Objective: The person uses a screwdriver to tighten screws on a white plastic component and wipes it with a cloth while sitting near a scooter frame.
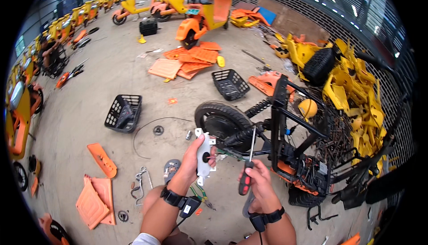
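Note:
My left hand [191,159] is closed around a flat, pale metal bracket-like part [204,158] with small tabs at its ends and a round black piece on its face. In my right hand [261,182] is a screwdriver [245,181] with a black and red handle, its shaft pointing up and away from me. The screwdriver's tip is apart from the metal part. Just beyond both hands stands a stripped scooter frame [278,115], and its rear wheel [223,122] is nearest to the metal part. On the floor below my left hand lie green-handled pliers [203,197].
Black baskets [123,113] and orange panels [100,202] lie on the floor. A bent cable [136,144] and a sprocket [158,130] lie left of the wheel. Yellow covers [352,89] are heaped at right. Scooters [203,15] stand behind; another person [51,53] is far left.

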The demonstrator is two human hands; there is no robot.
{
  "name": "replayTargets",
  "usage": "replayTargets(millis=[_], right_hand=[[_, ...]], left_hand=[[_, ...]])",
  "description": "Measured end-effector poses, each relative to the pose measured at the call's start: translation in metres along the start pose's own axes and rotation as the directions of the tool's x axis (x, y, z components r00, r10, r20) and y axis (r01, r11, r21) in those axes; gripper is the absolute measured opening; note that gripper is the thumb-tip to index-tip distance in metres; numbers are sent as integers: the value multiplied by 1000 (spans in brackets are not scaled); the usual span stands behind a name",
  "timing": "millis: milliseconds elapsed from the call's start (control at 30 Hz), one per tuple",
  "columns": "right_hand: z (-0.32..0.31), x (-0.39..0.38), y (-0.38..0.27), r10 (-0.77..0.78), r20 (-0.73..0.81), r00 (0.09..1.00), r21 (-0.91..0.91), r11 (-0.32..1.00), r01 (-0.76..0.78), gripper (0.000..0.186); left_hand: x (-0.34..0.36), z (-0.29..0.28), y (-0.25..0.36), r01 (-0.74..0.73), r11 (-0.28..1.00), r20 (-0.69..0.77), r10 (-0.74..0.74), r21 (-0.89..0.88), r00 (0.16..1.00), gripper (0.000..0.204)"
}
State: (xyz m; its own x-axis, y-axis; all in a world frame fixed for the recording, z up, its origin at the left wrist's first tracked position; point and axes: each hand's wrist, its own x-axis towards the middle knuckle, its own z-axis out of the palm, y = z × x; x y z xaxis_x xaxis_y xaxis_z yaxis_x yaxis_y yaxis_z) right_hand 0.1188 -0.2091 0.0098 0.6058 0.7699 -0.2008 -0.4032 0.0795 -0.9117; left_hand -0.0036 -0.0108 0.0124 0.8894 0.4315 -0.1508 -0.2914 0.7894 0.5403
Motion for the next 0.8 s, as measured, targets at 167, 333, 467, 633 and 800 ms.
replayTargets(millis=[167, 333, 467, 633, 800], right_hand=[[15, -9, 15, -72, 84, 994, -130, 988, 82, 23], [29, -18, 24, -155, 134, 979, -342, 920, 192, 27], [25, -16, 32, -249, 190, 950, -476, 823, 311, 27], [25, -18, 31, -304, 190, 934, -526, 771, 358, 27], [27, -21, 26, -335, 187, 924, -573, 726, 379, 26]], left_hand=[[-5, -4, 15, -17, 992, 95, 30, -127, 995, 59], [-11, -4, 23, -34, 986, 66, 45, -164, 997, 69], [-12, -4, 25, -65, 986, 88, 79, -154, 993, 75], [-12, -1, 25, -60, 992, 88, 70, -109, 994, 78], [-10, 1, 22, -43, 999, 85, 44, -12, 995, 85]])
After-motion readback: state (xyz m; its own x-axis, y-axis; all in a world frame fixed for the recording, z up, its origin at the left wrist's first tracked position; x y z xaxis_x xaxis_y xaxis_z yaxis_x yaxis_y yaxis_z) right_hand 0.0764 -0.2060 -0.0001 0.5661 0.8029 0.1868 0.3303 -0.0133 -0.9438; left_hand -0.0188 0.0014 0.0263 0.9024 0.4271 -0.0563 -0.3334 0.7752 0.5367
